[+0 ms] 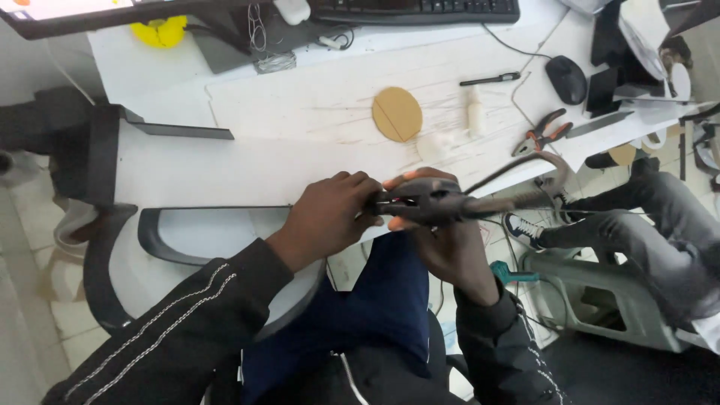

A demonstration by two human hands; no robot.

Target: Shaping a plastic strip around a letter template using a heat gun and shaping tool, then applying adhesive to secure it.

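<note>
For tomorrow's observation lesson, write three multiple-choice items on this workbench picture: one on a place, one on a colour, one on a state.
1. Where does the tan oval disc lie?
A. on the white table
B. on the floor
C. on the keyboard

2. What colour are the grips of the pliers lying on the table?
A. blue
B. red and black
C. green

3. How is the dark tool held?
A. lying untouched
B. by one hand only
C. by both hands

Answers: 1 A, it rests flat mid-table. 2 B, red and black handles show. 3 C, the left hand and the right hand both have their fingers on it.
</note>
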